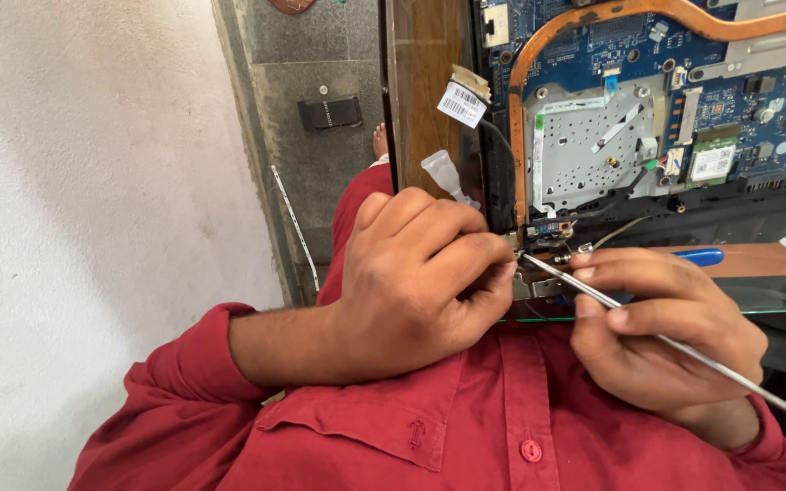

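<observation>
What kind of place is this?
Probably a small electronics repair spot: an opened laptop's blue circuit board lies on a wooden table, and the right hand holds a thin metal tool.

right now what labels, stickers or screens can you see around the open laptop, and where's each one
White barcode tag: small rectangle on a cable, left of the board, above the left hand.
White sticker on green card: small rectangle with dark print, right side of the blue board, above the right hand.
Screens or packages: none in view.
</observation>
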A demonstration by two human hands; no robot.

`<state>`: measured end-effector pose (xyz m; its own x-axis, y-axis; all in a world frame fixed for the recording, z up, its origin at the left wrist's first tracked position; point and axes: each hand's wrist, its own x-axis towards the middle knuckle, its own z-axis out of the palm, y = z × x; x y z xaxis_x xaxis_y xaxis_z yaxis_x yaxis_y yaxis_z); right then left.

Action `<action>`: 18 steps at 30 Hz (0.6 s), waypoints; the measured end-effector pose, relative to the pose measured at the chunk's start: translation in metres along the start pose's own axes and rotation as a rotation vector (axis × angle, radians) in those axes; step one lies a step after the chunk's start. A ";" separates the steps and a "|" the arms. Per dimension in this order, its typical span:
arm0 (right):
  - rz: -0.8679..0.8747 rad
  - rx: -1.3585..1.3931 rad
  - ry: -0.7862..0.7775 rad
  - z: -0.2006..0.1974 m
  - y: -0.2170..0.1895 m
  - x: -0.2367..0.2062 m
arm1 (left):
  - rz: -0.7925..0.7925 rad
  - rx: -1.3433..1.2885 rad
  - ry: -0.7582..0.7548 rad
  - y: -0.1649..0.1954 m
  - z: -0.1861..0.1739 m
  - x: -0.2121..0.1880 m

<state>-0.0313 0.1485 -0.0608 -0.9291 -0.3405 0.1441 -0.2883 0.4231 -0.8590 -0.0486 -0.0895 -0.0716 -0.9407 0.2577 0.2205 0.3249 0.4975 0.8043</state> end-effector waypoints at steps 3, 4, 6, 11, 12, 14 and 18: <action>-0.067 -0.057 -0.080 -0.001 0.001 0.003 | -0.004 0.003 -0.002 0.000 0.000 0.001; -0.081 -0.067 -0.081 -0.001 0.000 0.004 | -0.007 -0.003 -0.009 0.000 -0.001 0.001; -0.095 -0.077 -0.077 -0.001 -0.002 0.004 | -0.011 -0.017 -0.022 -0.001 -0.003 0.002; -0.166 -0.058 0.013 0.001 -0.001 0.001 | 0.043 -0.056 -0.070 -0.008 -0.009 0.000; -0.223 -0.096 -0.031 0.001 0.000 0.000 | 0.047 -0.062 -0.079 -0.009 -0.010 0.000; -0.342 -0.170 -0.117 -0.001 0.002 0.000 | 0.049 -0.053 -0.083 -0.009 -0.010 -0.001; -0.360 -0.196 -0.114 -0.001 0.001 0.001 | 0.062 -0.037 -0.097 -0.009 -0.010 0.000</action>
<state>-0.0324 0.1494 -0.0613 -0.7324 -0.5821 0.3531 -0.6388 0.4081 -0.6522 -0.0524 -0.1028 -0.0736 -0.9043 0.3671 0.2178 0.3769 0.4473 0.8111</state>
